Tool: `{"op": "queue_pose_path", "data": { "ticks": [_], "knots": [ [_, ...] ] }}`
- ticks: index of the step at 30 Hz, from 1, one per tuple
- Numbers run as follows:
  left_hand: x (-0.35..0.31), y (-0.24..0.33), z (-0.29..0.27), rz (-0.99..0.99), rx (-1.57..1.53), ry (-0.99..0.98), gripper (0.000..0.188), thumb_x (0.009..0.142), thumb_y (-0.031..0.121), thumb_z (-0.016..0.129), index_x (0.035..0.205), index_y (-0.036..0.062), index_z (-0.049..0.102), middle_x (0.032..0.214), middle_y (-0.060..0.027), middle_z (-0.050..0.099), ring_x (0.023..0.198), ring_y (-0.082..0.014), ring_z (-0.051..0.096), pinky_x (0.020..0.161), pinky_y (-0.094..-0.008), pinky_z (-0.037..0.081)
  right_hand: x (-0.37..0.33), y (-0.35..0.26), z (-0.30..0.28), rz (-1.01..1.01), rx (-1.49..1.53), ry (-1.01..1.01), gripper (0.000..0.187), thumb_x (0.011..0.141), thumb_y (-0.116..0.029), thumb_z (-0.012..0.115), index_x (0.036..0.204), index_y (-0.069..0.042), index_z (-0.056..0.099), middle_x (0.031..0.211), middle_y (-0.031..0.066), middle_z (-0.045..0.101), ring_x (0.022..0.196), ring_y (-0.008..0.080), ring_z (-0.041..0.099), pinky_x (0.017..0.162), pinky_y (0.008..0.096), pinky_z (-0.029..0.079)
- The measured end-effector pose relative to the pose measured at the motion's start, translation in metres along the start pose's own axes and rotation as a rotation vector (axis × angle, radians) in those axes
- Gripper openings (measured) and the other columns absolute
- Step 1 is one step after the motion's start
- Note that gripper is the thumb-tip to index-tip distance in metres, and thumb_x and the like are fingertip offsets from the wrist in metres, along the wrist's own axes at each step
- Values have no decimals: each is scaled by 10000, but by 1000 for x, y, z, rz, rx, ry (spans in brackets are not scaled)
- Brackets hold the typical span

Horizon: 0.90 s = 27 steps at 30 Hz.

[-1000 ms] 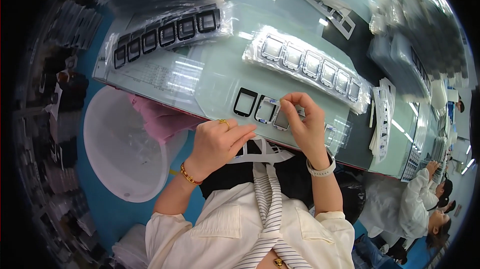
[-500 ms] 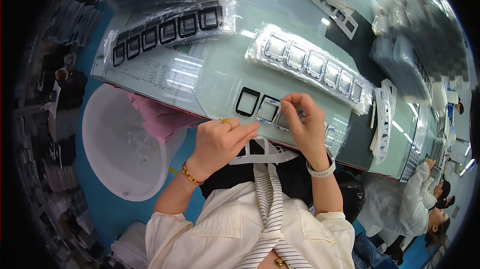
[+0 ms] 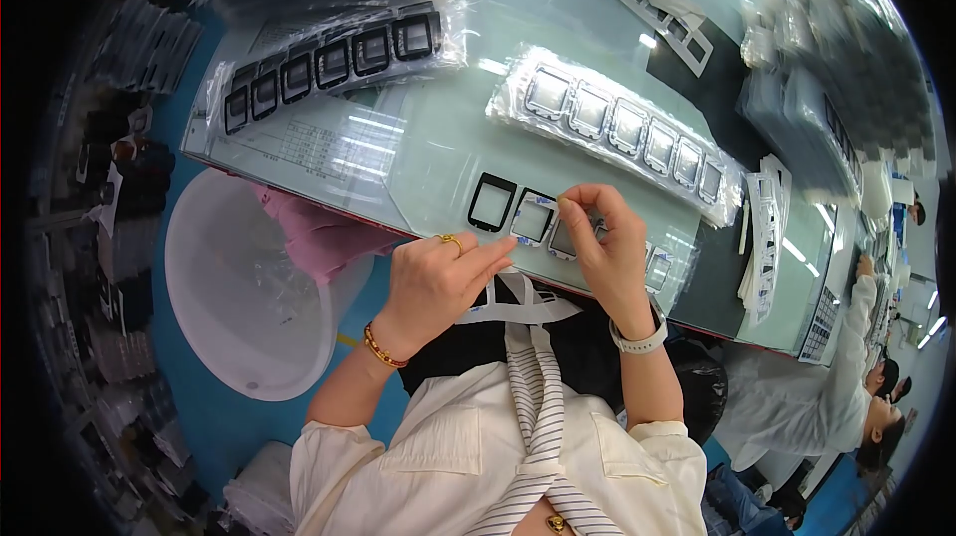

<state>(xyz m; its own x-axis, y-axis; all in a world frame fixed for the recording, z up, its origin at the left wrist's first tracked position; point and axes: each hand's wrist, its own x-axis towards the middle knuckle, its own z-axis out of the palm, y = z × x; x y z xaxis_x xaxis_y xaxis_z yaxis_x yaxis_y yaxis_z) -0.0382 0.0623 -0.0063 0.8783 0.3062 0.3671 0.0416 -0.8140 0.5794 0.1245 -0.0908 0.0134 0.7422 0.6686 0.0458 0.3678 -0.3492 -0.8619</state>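
Pale green glass-topped table (image 3: pixel 428 152), the largest item, running slantwise across the view
White oval tub (image 3: pixel 249 332), on the blue floor at the left, below the table edge; pink cloth (image 3: pixel 319 242) draped over its far side
Clear plastic tray (image 3: pixel 450 53) on the left part of the table, bearing a row of black frames
Second clear tray (image 3: pixel 506 98), farther right, bearing a row of pale, silvery-edged frames
White cut-out sheet (image 3: pixel 538 313), between the forearms at the near table edge
Left hand (image 3: pixel 430 282): fingers extended together, tips at the lower left corner of the dark-and-white frame; whether they grasp anything underneath cannot be told
Right hand (image 3: pixel 615 247): thumb and forefinger brought together at the upper right corner of the same frame; whether something thin is pinched between them cannot be told
Dark-and-white frame (image 3: pixel 541 200) with blue marks, flat on the glass between the two hands' fingertips
Black frame (image 3: pixel 496 180), flat just to its left
Another frame (image 3: pixel 563 257), just to its right, partly hidden by the right hand
Wristwatch (image 3: pixel 642 342) with pale band, right wrist
Beaded bracelet (image 3: pixel 383 349), left wrist
Gold ring (image 3: pixel 453 244), on a left finger
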Motion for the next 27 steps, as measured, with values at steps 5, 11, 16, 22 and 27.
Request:
{"op": "queue_pose_path", "data": {
  "ticks": [5, 11, 16, 22, 27],
  "knots": [
    [1, 1, 0, -5, 3, -6, 244, 878, 262, 813, 1116, 210, 833, 634, -14, 518, 505, -205, 527, 479, -347, 411, -1, -1, 0, -8, -13, 12, 106, 1000, -45, 705, 1062, 37, 680, 900, 56, 725, 826, 108, 642, 771, 258, 515],
    [1, 4, -1, -5, 8, -17, 237, 875, 246, 812, 1108, 207, 830, 635, -14, 525, 518, -206, 540, 486, -346, 419, -1, -1, 0, -22, -14, 12, 98, 992, -41, 711, 1050, 33, 685, 905, 57, 720, 816, 112, 638, 758, 262, 515],
    [2, 10, 8, 42, -60, 15, 238, 872, 236, 810, 1108, 217, 825, 631, -9, 522, 527, -200, 547, 497, -344, 431, 0, -2, 0, -33, -14, 14, 97, 981, -42, 721, 1039, 28, 686, 905, 64, 715, 808, 120, 635, 752, 268, 511],
    [6, 17, 6, 24, 44, -76, 187, 882, 228, 787, 1068, 217, 796, 651, 6, 564, 554, -187, 606, 506, -341, 472, 3, -2, -2, -160, -113, 34, 75, 933, -4, 726, 998, 16, 697, 937, 97, 692, 875, 218, 633, 765, 318, 513],
    [6, 16, 7, 13, 32, -86, 171, 884, 232, 787, 1054, 221, 802, 651, 9, 568, 557, -188, 611, 505, -336, 470, 8, 1, -2, -235, -203, 36, 69, 909, 12, 726, 974, 10, 701, 995, 110, 684, 948, 277, 622, 781, 348, 523]
  ]
}}
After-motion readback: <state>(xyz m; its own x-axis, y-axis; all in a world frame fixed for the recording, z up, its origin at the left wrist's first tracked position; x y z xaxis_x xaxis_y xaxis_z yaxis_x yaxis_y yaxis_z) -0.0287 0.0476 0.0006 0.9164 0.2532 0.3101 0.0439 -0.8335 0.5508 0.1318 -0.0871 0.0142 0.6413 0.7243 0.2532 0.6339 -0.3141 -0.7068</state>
